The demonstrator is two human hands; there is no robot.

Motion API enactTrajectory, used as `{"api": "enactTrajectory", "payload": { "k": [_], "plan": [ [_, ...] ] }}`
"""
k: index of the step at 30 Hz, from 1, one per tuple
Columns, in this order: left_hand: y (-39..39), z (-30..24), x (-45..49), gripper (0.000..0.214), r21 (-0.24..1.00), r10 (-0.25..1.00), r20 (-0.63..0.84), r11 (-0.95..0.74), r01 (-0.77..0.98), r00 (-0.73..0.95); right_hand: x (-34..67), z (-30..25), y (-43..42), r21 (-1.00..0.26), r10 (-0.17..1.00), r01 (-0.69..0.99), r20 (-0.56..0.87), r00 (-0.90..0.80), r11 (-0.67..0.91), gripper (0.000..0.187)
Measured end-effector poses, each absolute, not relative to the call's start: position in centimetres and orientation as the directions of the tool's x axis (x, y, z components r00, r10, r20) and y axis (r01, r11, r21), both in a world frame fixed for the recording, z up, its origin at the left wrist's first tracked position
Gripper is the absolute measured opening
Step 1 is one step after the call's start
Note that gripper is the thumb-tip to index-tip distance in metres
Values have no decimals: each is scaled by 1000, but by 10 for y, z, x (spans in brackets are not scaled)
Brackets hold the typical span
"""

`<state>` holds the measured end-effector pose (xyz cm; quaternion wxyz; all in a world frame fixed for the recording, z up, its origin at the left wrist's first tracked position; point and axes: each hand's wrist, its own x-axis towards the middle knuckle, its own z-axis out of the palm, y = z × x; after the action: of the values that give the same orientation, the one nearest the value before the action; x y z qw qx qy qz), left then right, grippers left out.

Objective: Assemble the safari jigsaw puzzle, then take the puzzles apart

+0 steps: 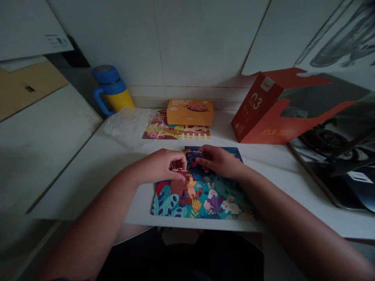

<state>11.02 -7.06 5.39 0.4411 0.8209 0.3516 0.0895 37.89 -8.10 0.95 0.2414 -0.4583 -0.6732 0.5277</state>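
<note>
A jigsaw puzzle [181,210] with rabbits, leaves and flowers lies near the counter's front edge. Over its upper left part, my left hand [171,166] is closed in a pinch on a puzzle piece seen nearly edge-on, mostly hidden by the fingers. Just to the right, my right hand [218,160] grips a dark blue puzzle piece [193,157] between thumb and fingers. The two hands are close together but apart. Part of the puzzle's dark blue top is covered by my right hand.
Behind the puzzle, an orange puzzle box [189,115] stands on a farm picture [172,133], beside clear bubble wrap [125,127]. A blue and yellow flask [113,89] is at the back left. On the right are a red-orange carton [263,113] and a black stove [331,168].
</note>
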Motion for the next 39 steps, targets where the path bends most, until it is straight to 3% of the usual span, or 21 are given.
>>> {"api": "enactTrajectory", "payload": {
  "k": [4, 8, 15, 22, 26, 28, 35, 39],
  "plan": [
    [-70, 51, 113, 24, 898, 738, -100, -222, 380, 668, 378, 10, -82, -923, 871, 381, -148, -469, 48, 30],
    [-70, 53, 116, 23, 957, 744, -131, -77, 279, 655, 378, 11, -83, -911, 871, 407, -145, -470, 68, 30],
    [-68, 45, 122, 18, 955, 782, -71, -126, 268, 619, 380, 8, -82, -930, 842, 357, -122, -526, 88, 29],
    [-64, 23, 131, 37, 856, 852, 46, -303, 419, 522, 378, 14, -85, -916, 858, 387, -114, -501, 104, 43],
    [-67, 26, 134, 32, 845, 848, 67, -329, 423, 525, 378, 17, -85, -826, 849, 501, -54, -526, 258, 39],
    [-67, 33, 128, 37, 823, 843, 64, -347, 450, 534, 378, 17, -85, -815, 857, 521, -60, -512, 254, 35],
    [-66, 60, 90, 67, 553, 656, -128, -576, 603, 744, 383, 13, -84, -879, 843, 455, -133, -522, 143, 35],
    [-81, 58, 105, 68, 496, 638, -119, -626, 602, 761, 385, 13, -84, -919, 811, 377, -134, -570, 113, 37]
  ]
}}
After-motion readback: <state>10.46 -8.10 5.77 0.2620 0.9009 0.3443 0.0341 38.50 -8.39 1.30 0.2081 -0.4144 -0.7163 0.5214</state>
